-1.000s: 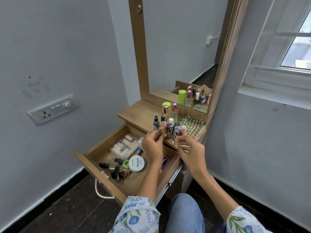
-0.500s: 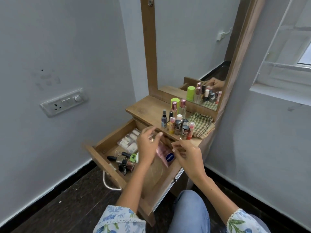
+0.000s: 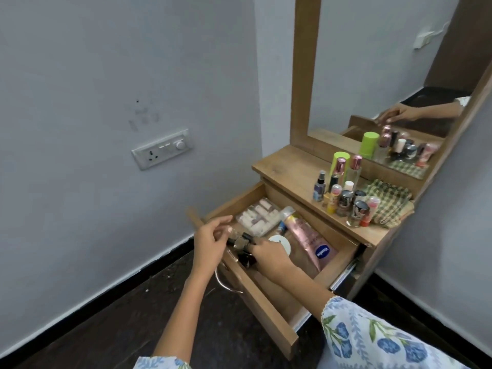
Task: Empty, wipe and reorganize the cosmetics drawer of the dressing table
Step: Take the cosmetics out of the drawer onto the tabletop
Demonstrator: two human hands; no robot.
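Both hands came down from the top into the drawer (image 3: 269, 304). The left hand (image 3: 210, 245) and right hand (image 3: 269, 255) each grab small bottles (image 3: 241, 242). More stuff still needs to come out.

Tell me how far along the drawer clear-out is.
Partly emptied. Done: a cluster of small bottles stands on the tabletop beside the checked cloth. In hand: both hands are at the nail polish bottles, left hand holding one, right hand reaching in. Left: the pink tube, white jar and packet remain in the drawer; wiping and reorganizing not started.

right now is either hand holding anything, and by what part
The left hand grips a small nail polish bottle by its body. What the right hand holds cannot be told.
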